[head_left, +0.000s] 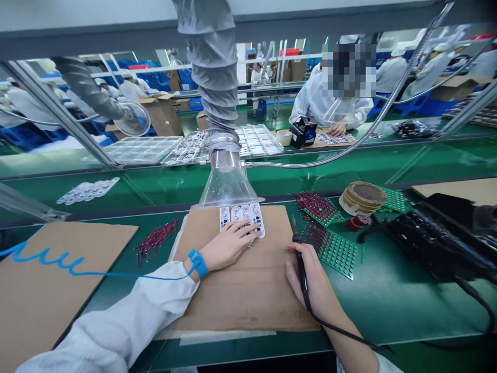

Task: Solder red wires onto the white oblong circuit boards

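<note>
My left hand (229, 244) lies flat on a brown cardboard mat (240, 290), fingers spread over the lower edge of a row of small white circuit boards (241, 214). A blue wrist strap (199, 263) with a coiled blue cord sits on that wrist. My right hand (310, 277) is closed around a black soldering iron (300, 259), tip pointing up and away, just right of the boards; its black cable runs back along my forearm. A clear funnel-shaped fume hood (227, 184) hangs right behind the boards.
Green panels with red-wired parts (330, 243) lie to the right, beside a tape roll (363, 197) and a black device (438, 238). Loose red wires (157, 239) lie left, and another cardboard sheet (50, 280). Across the green conveyor, a person in white works over trays (256, 140).
</note>
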A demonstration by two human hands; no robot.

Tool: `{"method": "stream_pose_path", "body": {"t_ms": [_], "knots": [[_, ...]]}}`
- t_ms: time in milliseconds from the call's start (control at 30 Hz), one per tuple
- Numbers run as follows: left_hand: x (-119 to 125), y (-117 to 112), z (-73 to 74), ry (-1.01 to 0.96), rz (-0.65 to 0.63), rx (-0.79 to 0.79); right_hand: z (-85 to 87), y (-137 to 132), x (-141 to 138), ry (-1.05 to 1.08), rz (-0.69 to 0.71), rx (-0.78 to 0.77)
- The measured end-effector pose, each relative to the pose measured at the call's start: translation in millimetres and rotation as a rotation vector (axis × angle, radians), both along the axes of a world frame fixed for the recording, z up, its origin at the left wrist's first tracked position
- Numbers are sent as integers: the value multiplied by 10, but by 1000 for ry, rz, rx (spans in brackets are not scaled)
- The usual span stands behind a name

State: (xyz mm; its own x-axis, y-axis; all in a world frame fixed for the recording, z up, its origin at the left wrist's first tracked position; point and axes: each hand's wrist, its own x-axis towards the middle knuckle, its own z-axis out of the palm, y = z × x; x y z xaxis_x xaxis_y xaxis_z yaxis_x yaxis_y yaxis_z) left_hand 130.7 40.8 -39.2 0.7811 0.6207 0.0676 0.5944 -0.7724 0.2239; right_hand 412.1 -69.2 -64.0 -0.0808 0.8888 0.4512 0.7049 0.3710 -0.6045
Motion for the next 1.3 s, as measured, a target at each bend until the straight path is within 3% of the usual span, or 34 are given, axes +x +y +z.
{"method": "stream_pose_path", "body": {"t_ms": [133,267,400,467,700,833,933,1033,1133,1200,1300], "knots": [[73,-220,14,9,-84,-18,-15,-15,-10,27,-28,9],[-83,-414,40,-146,-138,-10,-17,-6,-10,33,-9,11],[-430,-277,47,-335,227,43,63,-21,-13,22,70,-26],[-553,-181,32,-329,306,39,122,-42,-45,5,101,-64],[-520,-243,10,-215,37,-51,233,8,-324,-54,156,-185],[-519,-270,21,-256,12,-94,237,121,-369,-45,170,-162],[-527,-264,65,-371,80,-185,208,142,-357,-22,165,-130],[-468,-288,201,-492,224,-409,171,122,-346,29,141,-100],[-332,-329,379,-394,194,-657,161,108,-340,73,142,-71],[-236,-356,448,-237,135,-582,173,110,-335,77,154,-69],[-141,-410,413,-39,127,-265,191,115,-328,67,147,-68]]}}
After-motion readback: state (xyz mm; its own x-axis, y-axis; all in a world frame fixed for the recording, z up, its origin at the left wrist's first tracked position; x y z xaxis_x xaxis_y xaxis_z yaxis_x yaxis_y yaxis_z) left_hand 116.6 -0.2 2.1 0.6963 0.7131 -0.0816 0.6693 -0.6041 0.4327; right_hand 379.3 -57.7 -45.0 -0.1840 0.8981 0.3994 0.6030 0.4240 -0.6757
